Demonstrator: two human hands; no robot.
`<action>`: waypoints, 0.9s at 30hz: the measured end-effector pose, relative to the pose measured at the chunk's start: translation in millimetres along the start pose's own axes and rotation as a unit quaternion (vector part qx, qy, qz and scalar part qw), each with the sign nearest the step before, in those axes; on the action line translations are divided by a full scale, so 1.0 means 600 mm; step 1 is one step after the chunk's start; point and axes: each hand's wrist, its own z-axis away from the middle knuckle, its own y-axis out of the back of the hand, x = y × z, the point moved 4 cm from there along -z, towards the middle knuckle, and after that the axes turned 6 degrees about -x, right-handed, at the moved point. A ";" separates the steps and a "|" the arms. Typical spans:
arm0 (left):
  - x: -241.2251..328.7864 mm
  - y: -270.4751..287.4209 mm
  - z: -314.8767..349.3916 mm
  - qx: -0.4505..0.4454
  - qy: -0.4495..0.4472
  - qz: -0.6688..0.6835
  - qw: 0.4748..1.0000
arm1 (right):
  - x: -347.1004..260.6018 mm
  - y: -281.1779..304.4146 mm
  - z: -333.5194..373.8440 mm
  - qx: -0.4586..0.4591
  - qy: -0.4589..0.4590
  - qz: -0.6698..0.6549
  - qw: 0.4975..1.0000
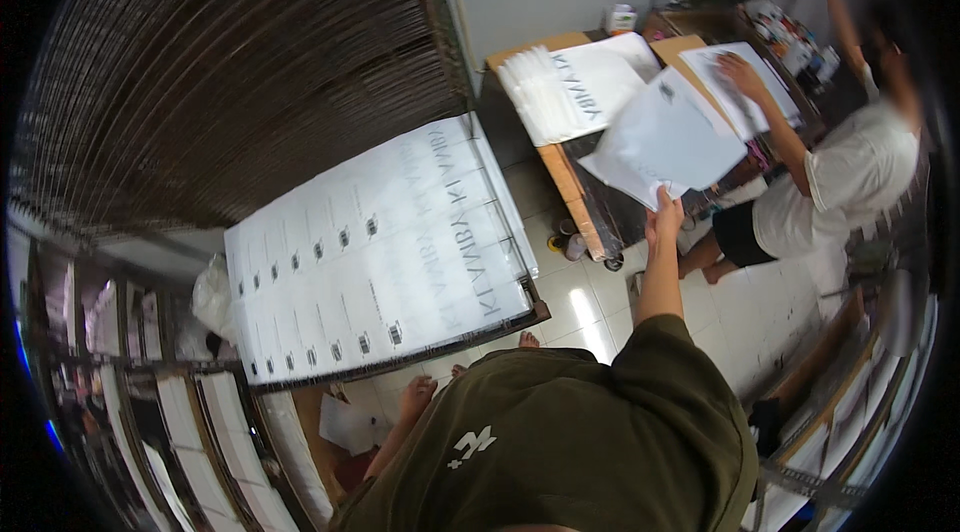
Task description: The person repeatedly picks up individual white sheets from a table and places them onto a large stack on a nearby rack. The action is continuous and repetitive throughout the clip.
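Observation:
My right hand reaches forward and pinches the near corner of a white translucent plastic sheet, perhaps a bag, with a small dark print. The sheet hangs tilted above the dark worktable. Down at my left side is my left hand, small in the picture, its fingers not clear. Nearest to it is a wire drying rack, whose lower shelf carries rows of printed white translucent sheets. On the worktable, left of the held sheet, lies a stack of similar printed sheets.
A co-worker in a white shirt stands at the right, one hand on a white printing board, the other raised. Many wire shelves tilt up at the left. Bottles stand on the floor under the table. Shelving borders the lower right.

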 end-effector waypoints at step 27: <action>0.624 0.437 -0.296 0.025 -0.090 0.424 0.901 | 0.110 -0.685 0.100 -0.391 -0.297 0.206 0.846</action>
